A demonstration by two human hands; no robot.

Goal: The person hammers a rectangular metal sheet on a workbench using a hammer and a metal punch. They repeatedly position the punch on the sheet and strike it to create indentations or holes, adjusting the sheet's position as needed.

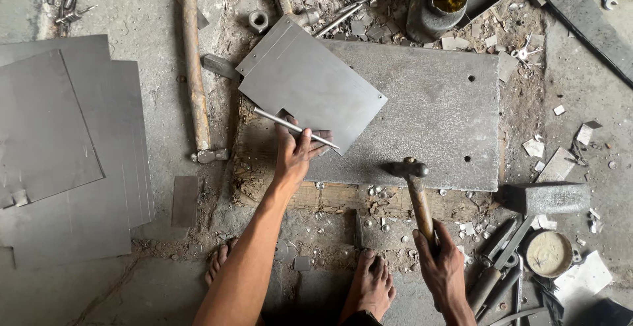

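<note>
I judge punching in hand: my left hand (295, 153) grips a steel punch (295, 127) at the notched sheet (310, 85) on the anvil plate (428, 121); right hand (440, 265) clasps the hammer (410, 171), needing a square blow.

A rough grey concrete floor (151, 16) fills the frame, stained, dusty and littered with metal offcuts and pale scraps, thickest at the right. A stack of flat grey metal sheets (66, 161) lies at the left edge. A thick grey slab (435, 115) on worn wooden blocks occupies the centre. A dark pot (438, 3) stands at the top, a small round tin (548, 253) at the lower right. The light is soft and even, without hard shadows.
</note>
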